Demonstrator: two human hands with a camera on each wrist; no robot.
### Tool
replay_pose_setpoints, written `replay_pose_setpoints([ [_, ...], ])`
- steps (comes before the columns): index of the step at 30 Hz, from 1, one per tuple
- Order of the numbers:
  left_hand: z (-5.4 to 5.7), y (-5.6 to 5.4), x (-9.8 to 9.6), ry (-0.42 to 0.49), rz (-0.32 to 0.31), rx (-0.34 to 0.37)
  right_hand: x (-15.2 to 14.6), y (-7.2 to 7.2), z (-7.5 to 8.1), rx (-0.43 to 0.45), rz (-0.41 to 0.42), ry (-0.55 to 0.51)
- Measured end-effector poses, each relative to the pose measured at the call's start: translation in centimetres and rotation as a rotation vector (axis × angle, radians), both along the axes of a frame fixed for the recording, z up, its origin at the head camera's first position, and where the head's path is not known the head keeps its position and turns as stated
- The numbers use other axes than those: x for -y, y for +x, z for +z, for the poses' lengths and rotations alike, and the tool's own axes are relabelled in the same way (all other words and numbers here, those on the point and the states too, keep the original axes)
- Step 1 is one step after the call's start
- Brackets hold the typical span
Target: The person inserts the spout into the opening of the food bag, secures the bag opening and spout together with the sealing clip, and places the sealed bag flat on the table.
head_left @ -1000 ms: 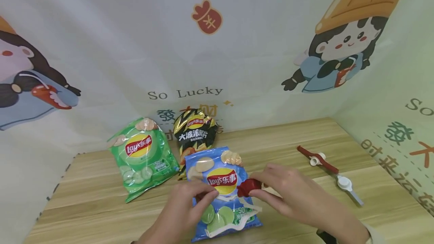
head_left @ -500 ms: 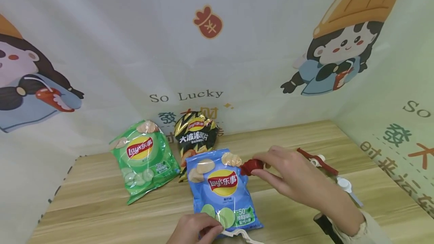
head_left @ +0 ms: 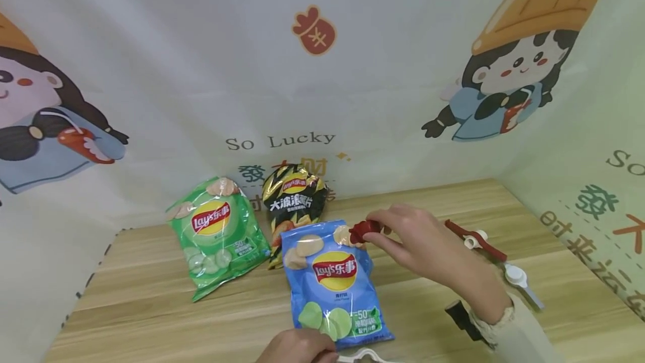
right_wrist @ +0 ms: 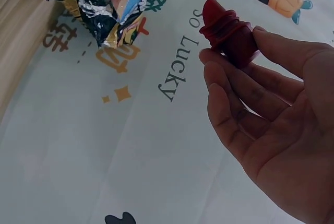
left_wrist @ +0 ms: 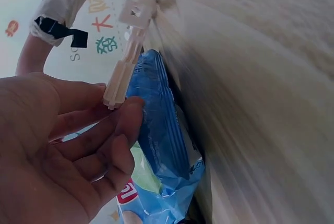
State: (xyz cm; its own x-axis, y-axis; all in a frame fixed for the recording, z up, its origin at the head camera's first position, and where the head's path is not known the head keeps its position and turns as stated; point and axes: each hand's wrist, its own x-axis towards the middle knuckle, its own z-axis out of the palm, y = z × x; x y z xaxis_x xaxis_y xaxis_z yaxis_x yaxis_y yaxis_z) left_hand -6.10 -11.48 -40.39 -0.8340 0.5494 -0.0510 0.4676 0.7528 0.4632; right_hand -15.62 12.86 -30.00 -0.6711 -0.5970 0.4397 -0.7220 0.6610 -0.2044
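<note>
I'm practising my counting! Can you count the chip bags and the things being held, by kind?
Lay's chip bags (green bag, blue bag, black-and-gold bag): 3
White plastic clip in the left hand: 1
Red ridged piece in the right hand: 1
Total: 5

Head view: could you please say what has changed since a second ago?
The left hand drew the white strip nearer, to the bottom of the blue bag. The right hand carried the red piece toward that bag's far end. The blue bag, green bag, black bag and both grips stayed.
</note>
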Motion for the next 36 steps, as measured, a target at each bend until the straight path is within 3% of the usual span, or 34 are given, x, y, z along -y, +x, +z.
replay_pose_setpoints([
  [7,-0.3,0.3,0.1,-0.076,-0.068,-0.210,-0.2,-0.4,0.2,0.020,-0.016,0.011],
  [15,1.3,0.0,0.4,-0.052,-0.050,-0.258,-0.3,-0.5,0.3,0.028,-0.027,0.009],
  [23,3.7,-1.7,0.8,0.074,0.007,-0.305,-0.6,-1.2,-0.1,0.045,-0.009,-0.009],
  [29,4.7,-3.5,0.6,0.087,0.067,-0.307,-0.6,-1.8,-0.7,0.074,-0.015,-0.018],
  [36,4.8,-6.4,0.2,0.182,0.105,-0.506,-0.7,-2.3,-1.1,0.098,-0.018,-0.009],
])
